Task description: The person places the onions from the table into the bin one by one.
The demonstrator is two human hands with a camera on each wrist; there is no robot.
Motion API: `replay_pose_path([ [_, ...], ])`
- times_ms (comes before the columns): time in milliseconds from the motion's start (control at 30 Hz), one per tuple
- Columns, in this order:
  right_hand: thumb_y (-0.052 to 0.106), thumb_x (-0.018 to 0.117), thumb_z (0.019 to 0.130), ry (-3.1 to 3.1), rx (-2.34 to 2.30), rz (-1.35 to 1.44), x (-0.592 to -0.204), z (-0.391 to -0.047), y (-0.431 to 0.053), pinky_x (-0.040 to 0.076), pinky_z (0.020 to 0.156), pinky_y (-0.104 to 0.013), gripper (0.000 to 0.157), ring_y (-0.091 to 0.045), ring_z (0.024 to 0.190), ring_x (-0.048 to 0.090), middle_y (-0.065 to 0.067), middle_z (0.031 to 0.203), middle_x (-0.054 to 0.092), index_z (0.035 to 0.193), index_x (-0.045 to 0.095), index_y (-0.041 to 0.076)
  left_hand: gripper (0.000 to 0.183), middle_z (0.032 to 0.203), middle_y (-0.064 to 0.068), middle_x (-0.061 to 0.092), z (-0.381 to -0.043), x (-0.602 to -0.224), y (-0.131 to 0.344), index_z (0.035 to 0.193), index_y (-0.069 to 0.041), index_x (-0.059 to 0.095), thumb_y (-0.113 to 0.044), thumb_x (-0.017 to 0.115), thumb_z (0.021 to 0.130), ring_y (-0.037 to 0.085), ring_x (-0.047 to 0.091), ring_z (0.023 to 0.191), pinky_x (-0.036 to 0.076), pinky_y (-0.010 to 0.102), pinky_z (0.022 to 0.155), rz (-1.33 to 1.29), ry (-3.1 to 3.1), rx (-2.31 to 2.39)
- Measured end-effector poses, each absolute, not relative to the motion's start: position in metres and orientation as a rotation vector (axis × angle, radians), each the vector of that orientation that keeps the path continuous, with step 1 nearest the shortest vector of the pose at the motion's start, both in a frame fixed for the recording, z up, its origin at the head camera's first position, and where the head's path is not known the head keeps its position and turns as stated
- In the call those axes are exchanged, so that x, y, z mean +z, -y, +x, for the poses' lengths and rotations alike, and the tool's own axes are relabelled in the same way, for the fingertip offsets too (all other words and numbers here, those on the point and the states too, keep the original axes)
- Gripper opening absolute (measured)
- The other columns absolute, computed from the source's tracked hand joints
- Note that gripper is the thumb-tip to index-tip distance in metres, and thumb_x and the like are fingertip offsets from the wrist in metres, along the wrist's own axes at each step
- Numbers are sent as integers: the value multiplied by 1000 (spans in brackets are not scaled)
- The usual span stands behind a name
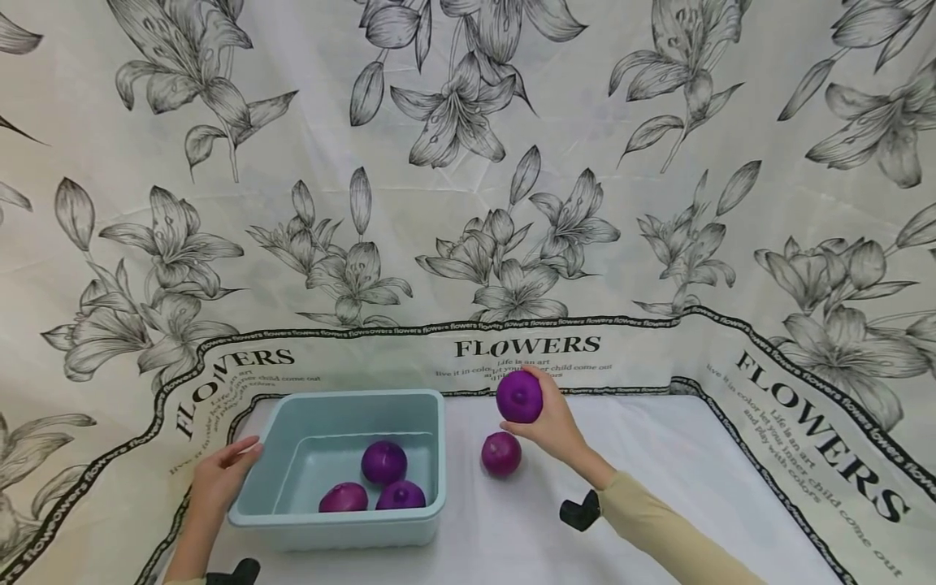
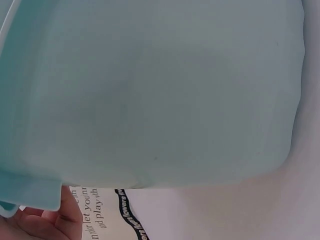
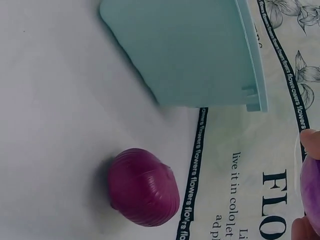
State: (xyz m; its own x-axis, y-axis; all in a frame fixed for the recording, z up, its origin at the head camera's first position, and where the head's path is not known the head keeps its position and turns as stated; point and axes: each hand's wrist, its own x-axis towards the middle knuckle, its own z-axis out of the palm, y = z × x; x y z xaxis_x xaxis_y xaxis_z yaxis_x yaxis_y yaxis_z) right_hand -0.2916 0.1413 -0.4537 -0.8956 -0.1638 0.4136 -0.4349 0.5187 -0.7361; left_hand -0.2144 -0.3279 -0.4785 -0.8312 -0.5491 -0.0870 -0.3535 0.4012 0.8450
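A pale blue-green rectangular plastic tub (image 1: 336,534) stands on a white-covered table (image 1: 658,439), with a cream cloth printed with black line-drawn lilies (image 1: 464,106) hanging behind it. Inside the tub, toward its near right corner, lie three round purple onions (image 1: 383,463). To the right of the tub, apart from it, one glossy magenta-purple onion (image 1: 500,454) rests on the table. Above and slightly beyond that, also right of the tub, the right hand (image 1: 553,421) holds a round deep-purple onion (image 1: 520,396) off the table, fingers and thumb curved around its sides (only its edge enters the right wrist view). The left hand (image 1: 219,475) is at the tub's left rim, fingers bent around the lip.

The step in hand seems to be moving onions between tub and table, one at a time; which way is unclear. The next move probably calls for a steady tub, a secure grip and a gentle release.
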Motion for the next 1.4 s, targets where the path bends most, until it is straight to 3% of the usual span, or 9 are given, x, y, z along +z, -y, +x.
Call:
replay_pose_path([
  [233, 17, 90, 62, 2464, 1297, 586, -445, -295, -123, 47, 96, -54, 97, -34, 121, 54, -13, 140, 47, 143, 36, 13, 50, 119, 27, 62, -213, -482, 324, 126, 3, 58, -32, 64, 91, 34, 60, 101, 41, 20, 63, 769, 2457, -1424],
  [500, 16, 89, 63, 2492, 1349, 687, -431, -295, -92, 46, 99, -53, 97, -33, 124, 52, -14, 143, 45, 144, 36, 13, 50, 114, 25, 65, -212, -485, 326, 126, 2, 59, -33, 64, 90, 35, 61, 99, 40, 21, 63, 793, 2475, -1400],
  [700, 16, 89, 62, 2494, 1282, 837, -424, -302, -67, 48, 97, -49, 95, -29, 119, 56, -12, 137, 49, 142, 38, 14, 54, 118, 26, 63, -214, -483, 331, 128, 1, 58, -38, 62, 92, 37, 60, 104, 45, 28, 68, 764, 2493, -1400],
  [900, 14, 89, 62, 2544, 1204, 1019, -415, -305, -45, 48, 99, -45, 95, -28, 120, 56, -11, 136, 50, 142, 38, 10, 53, 118, 28, 61, -213, -475, 332, 129, 1, 57, -37, 60, 93, 36, 59, 102, 41, 26, 65, 769, 2512, -1393],
  [1167, 18, 89, 63, 2614, 1087, 1209, -405, -305, -17, 45, 104, -41, 96, -25, 125, 52, -12, 139, 48, 143, 37, 7, 55, 126, 27, 57, -210, -474, 331, 132, -3, 56, -42, 57, 93, 36, 56, 107, 44, 35, 73, 813, 2499, -1400],
  [1400, 27, 90, 62, 2721, 856, 1275, -403, -311, 3, 45, 104, -37, 96, -21, 123, 54, -8, 138, 52, 142, 40, 9, 53, 126, 27, 57, -211, -477, 327, 130, -2, 57, -39, 58, 93, 35, 57, 107, 43, 31, 71, 792, 2469, -1415],
])
